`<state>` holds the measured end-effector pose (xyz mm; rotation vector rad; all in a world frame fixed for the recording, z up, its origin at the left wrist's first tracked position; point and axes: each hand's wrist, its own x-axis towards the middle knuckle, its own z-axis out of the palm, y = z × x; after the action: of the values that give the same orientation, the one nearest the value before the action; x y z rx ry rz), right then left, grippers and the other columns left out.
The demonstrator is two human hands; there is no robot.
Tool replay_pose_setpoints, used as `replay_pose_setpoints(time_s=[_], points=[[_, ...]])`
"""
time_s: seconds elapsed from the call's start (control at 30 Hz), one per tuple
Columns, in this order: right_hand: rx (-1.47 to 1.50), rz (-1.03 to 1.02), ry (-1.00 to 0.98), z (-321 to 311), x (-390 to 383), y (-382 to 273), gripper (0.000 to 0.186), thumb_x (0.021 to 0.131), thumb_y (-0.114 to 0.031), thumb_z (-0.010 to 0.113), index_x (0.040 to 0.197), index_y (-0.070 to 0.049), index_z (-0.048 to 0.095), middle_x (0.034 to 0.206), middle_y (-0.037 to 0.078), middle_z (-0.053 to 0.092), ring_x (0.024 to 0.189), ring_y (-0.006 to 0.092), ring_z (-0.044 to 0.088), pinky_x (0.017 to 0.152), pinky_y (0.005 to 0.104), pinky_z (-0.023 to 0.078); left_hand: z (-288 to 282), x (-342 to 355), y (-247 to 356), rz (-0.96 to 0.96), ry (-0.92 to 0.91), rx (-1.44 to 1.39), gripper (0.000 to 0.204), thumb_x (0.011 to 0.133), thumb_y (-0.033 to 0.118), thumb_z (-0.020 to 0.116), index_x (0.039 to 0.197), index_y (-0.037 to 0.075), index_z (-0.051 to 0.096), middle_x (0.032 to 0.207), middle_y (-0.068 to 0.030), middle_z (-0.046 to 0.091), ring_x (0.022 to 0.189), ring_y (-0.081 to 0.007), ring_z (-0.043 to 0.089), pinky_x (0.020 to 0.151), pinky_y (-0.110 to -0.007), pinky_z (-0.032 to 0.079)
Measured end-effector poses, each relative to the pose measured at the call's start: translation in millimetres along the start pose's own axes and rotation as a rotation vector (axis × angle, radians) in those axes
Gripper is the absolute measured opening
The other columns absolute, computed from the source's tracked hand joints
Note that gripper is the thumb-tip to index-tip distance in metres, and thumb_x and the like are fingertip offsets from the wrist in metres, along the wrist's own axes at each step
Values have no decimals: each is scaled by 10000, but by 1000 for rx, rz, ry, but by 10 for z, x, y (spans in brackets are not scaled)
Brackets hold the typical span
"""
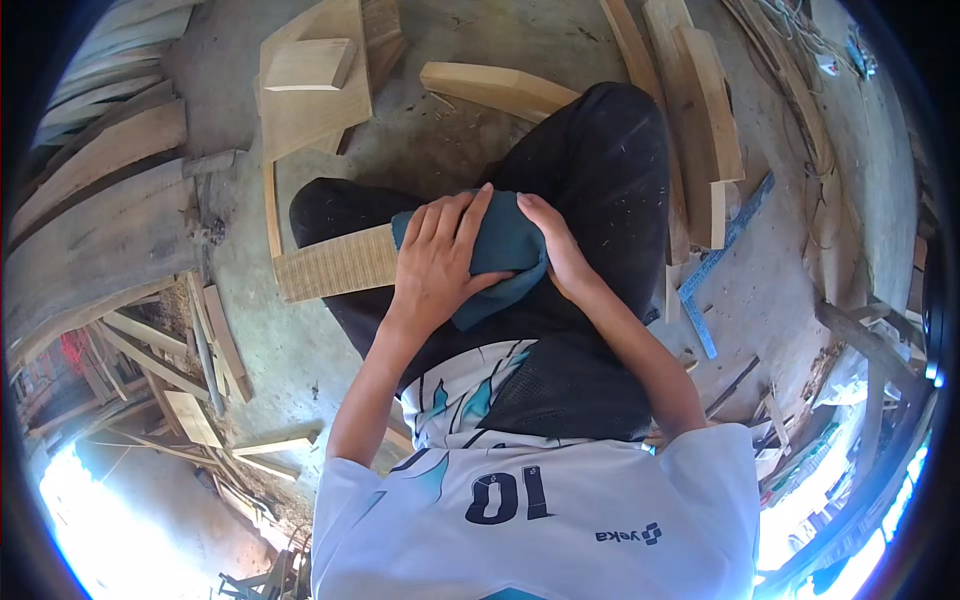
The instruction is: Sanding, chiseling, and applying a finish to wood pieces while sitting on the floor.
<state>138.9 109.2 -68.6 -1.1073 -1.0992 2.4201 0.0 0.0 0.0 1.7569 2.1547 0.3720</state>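
A dark teal cloth is folded over the right part of a flat wooden board lying across my lap. The board's bare left end, with fine lines across its grain, sticks out past my left knee. My left hand lies over the cloth's left side, its fingers bent over the far side and its thumb stretched along the near side. Around the cloth's right edge curls my right hand, thumb on top; its other fingers are mostly hidden. Whatever lies under the cloth is out of sight.
Beyond my legs, cut boards are stacked at the left and a curved wooden piece lies on the concrete floor. Long boards and a blue metal square are at my right. Weathered planks line the left.
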Motion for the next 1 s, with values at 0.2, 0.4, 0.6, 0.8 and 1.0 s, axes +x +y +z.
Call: replay_pose_setpoints(time_s=[0.2, 0.4, 0.6, 0.8, 1.0], points=[[84, 14, 70, -87, 28, -29, 348, 983, -407, 515, 1054, -77, 599, 1012, 5, 585, 1010, 81, 526, 946, 237, 364, 43, 55, 189, 52, 105, 33, 965, 706, 591, 711, 1451, 71, 386, 1353, -158, 470, 1276, -339, 437, 1116, -485, 290], [119, 14, 37, 14, -12, -67, 339, 990, -404, 495, 1042, -86, 597, 961, 7, 616, 922, 101, 592, 851, 281, 456, 52, -85, 614, -17, 149, -159, 827, 716, 562, 742, 1340, 59, 536, 1428, -139, 437, 1342, -357, 386, 1134, -532, 230], [203, 176, 5, -8, -2, -113, 357, 972, -429, 512, 1064, -96, 603, 1011, 26, 613, 949, 109, 579, 872, 268, 433, -91, -342, 587, -101, 222, -151, 307, 682, 169, 821, 918, 112, 632, 1094, -48, 583, 1068, -249, 553, 939, -448, 371], [180, 158, -8, -4, -11, -123, 386, 965, -438, 521, 1107, -87, 599, 1034, 25, 613, 976, 119, 576, 901, 268, 423, -406, -317, 414, 45, 179, -235, 190, 776, 182, 753, 866, 91, 613, 745, -49, 633, 680, -269, 625, 694, -384, 474], [165, 136, 7, 36, -36, -151, 393, 956, -435, 531, 1114, -81, 594, 1035, 19, 604, 1000, 121, 567, 917, 266, 411, -230, -414, 447, -130, -63, -115, 254, 786, 197, 743, 976, 116, 595, 731, -80, 656, 664, -293, 641, 626, -390, 464]])
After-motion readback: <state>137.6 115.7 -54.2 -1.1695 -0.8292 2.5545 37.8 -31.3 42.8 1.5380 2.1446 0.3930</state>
